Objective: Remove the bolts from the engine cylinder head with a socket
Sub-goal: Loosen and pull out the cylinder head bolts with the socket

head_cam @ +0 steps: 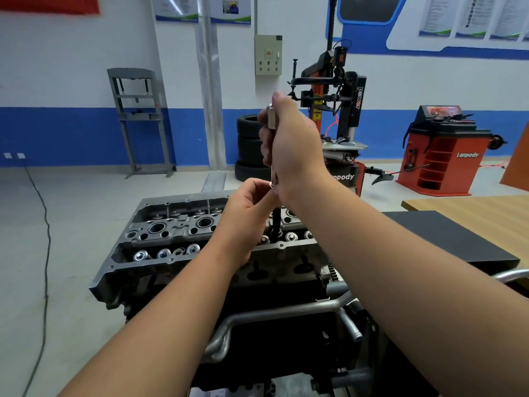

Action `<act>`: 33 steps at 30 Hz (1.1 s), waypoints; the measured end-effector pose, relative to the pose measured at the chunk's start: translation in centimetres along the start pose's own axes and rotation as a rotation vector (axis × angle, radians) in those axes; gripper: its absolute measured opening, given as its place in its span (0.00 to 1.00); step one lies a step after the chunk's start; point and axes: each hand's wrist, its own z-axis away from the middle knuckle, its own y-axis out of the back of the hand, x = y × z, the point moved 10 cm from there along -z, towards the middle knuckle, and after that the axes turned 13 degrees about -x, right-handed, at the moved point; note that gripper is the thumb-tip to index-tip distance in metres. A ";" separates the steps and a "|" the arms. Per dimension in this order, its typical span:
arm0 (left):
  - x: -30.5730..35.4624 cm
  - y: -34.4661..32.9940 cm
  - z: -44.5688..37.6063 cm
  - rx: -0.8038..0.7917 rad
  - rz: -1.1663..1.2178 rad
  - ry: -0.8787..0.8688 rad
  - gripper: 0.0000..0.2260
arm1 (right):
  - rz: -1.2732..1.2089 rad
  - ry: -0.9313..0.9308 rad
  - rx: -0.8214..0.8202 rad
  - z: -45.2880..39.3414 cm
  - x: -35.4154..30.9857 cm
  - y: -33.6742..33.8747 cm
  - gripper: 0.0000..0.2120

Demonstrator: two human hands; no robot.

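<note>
A grey aluminium engine cylinder head [160,262] sits on a stand in front of me, with valve springs and round bores showing on top. A long metal socket wrench [271,118] stands upright over the head's right-middle part. Its dark socket end [276,224] reaches down among the valve springs. My right hand [289,144] is wrapped around the upper part of the wrench. My left hand [249,216] pinches the shaft lower down, just under the right hand. The bolt under the socket is hidden.
A black mat [446,239] lies on a wooden table [486,213] at the right. Metal pipes [286,310] run along the stand's front. Behind stand stacked tyres [249,144], a tyre changer [346,110], a red wheel balancer [440,159] and a grey press frame [140,118]. A cable [45,253] trails across the floor.
</note>
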 end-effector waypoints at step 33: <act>2.5 1.0 -1.0 0.128 -0.177 -0.093 0.08 | 0.819 -0.471 -0.154 2.9 6.9 7.0 0.07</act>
